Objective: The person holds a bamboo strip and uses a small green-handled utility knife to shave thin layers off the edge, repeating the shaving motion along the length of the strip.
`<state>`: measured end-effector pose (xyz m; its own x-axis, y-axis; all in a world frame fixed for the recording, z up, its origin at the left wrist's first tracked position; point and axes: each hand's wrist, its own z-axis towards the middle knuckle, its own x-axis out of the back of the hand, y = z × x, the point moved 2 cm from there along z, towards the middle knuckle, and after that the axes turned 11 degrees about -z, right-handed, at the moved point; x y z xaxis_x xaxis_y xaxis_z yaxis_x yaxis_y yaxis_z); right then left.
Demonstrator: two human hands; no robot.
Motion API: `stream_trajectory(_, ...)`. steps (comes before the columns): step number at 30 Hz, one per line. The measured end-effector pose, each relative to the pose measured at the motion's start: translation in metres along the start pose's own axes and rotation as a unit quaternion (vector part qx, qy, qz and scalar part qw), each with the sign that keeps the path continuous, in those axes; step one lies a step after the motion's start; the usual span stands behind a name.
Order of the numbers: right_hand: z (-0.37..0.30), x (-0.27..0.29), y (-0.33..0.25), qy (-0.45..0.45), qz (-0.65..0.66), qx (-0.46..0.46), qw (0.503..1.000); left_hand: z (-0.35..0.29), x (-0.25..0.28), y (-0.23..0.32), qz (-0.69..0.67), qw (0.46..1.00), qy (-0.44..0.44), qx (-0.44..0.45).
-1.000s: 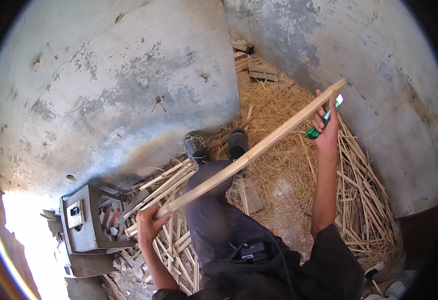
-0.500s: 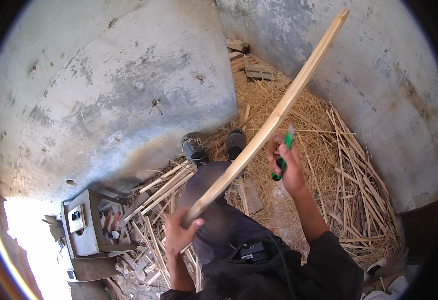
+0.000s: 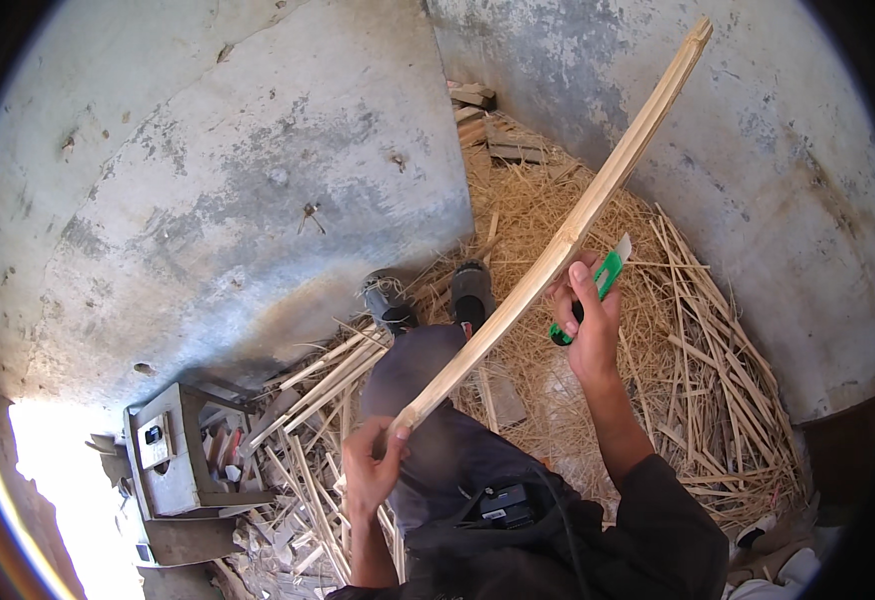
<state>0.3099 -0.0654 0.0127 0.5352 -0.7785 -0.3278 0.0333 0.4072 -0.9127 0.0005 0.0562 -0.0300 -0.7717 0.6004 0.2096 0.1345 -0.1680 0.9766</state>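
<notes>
A long, pale wooden strip point(image 3: 538, 272) slants across my lap, from low on the left up to the far right. Its near end is pinched between the thumb and fingers of my left hand point(image 3: 372, 466). My right hand point(image 3: 592, 318) is closed around a green utility knife point(image 3: 610, 272), whose blade sticks out at the upper end, pointing up and away. The fingertips of that hand are close beside the middle of the strip; whether they touch it I cannot tell. The strip's far end stands in front of the right-hand wall.
Straw-like shavings point(image 3: 548, 220) cover the floor, and thin wooden sticks point(image 3: 723, 370) are heaped along the right wall point(image 3: 798, 200). More sticks point(image 3: 333, 370) lie left of my legs. A grey box-like stand point(image 3: 173, 465) holds small items at the lower left. The left wall point(image 3: 258, 200) rises close by.
The strip has turned about its length, and its far end has moved slightly right. My right hand and knife have moved up and right. My left hand's grip has shifted at the near end.
</notes>
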Motion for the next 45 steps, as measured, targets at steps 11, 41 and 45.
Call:
stream_trajectory(11, 0.019, 0.006, 0.000, 0.047, -0.013, 0.031, 0.998, -0.003, 0.000, -0.003, 0.011, 1.000, 0.010, -0.007)
stream_trajectory(41, 0.011, 0.000, 0.005, -0.023, -0.044, -0.030, 0.998, -0.003, 0.003, -0.003, 0.018, 1.000, 0.017, 0.004)
stream_trajectory(45, 0.010, -0.002, 0.003, -0.021, -0.052, -0.029, 0.998, -0.003, 0.003, -0.003, 0.015, 1.000, 0.022, 0.004)
